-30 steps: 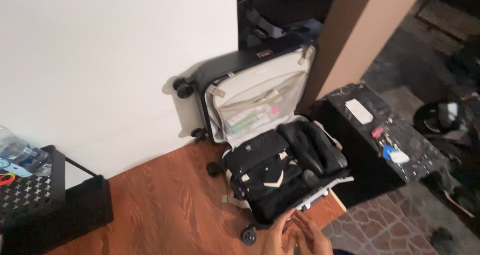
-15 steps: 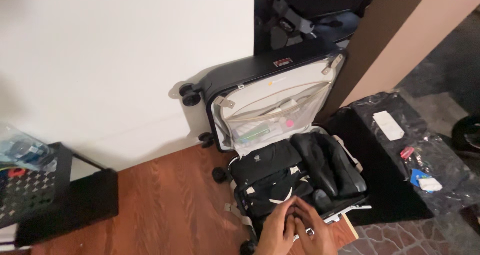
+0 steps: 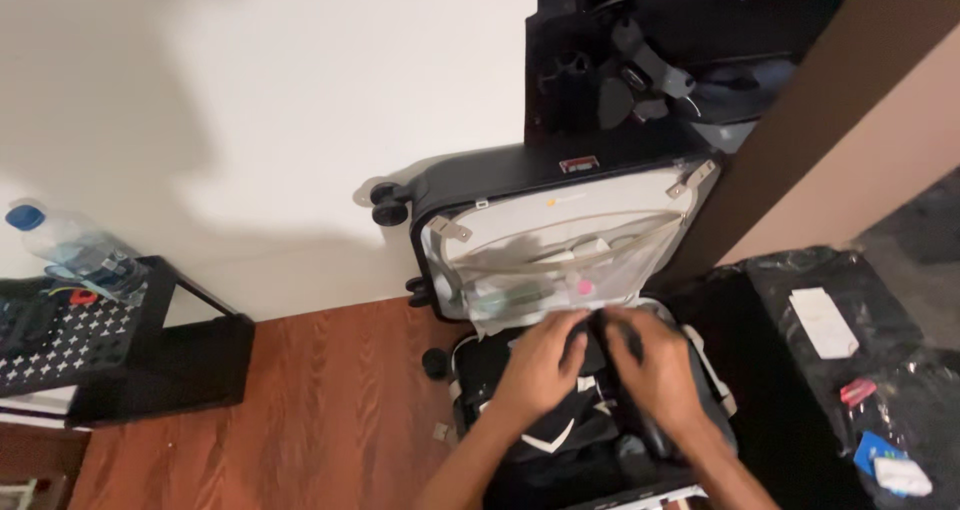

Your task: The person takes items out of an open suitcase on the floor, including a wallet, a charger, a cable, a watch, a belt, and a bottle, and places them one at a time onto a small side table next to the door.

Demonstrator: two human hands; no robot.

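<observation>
Suitcase [image 3: 560,185] open, hands [image 3: 600,365] inside

Suitcase [image 3: 480,175] shell matt plastic; floor [image 3: 330,410] glossy wood

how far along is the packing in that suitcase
Done: the open black hard-shell suitcase already holds folded black clothes, and its pale mesh lid pocket is filled. In hand: the left hand and right hand press on black items at the top. Left: the lid is still up, unzipped.
</observation>
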